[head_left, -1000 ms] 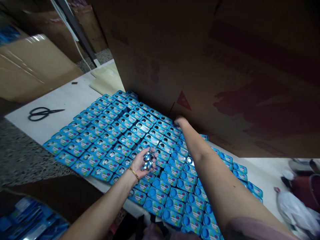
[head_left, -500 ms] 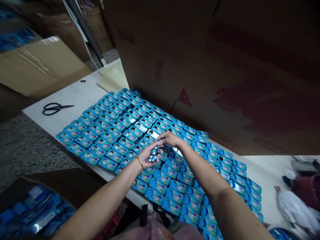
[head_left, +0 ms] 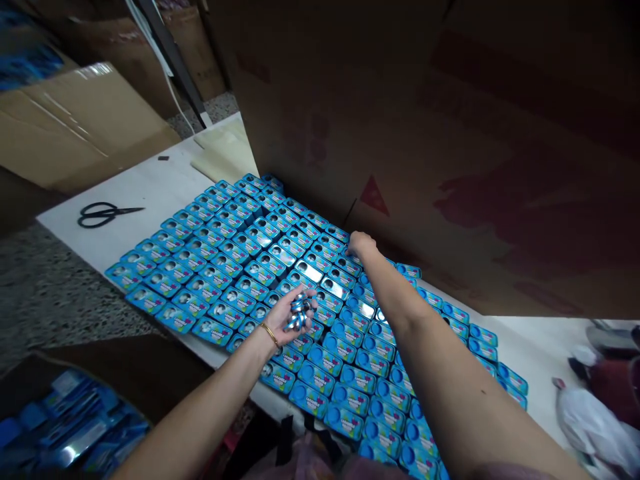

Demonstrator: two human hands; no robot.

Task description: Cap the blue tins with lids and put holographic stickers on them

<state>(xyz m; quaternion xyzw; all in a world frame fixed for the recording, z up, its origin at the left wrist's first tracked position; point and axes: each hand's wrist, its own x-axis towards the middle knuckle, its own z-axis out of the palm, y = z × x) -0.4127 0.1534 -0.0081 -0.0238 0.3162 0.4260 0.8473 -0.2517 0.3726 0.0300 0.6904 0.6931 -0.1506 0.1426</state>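
White table [head_left: 150, 190] is filling the middle of the frame, packed with rows of blue tins [head_left: 210, 267], a big cardboard box [head_left: 450, 167] looming at upper right, black scissors [head_left: 103, 213] lying at left. Left hand [head_left: 287, 313] is cupping, palm up, a small bunch of shiny silver-blue pieces [head_left: 299, 312] at frame center, fingers curled loosely around them. Right hand [head_left: 360, 243] is reaching to the tins by the box edge, fingertips down; pinching or flat, cannot tell. Pieces are looking light, stiff, slick, probably easy to spill; likely best taken one at a time by the edges.
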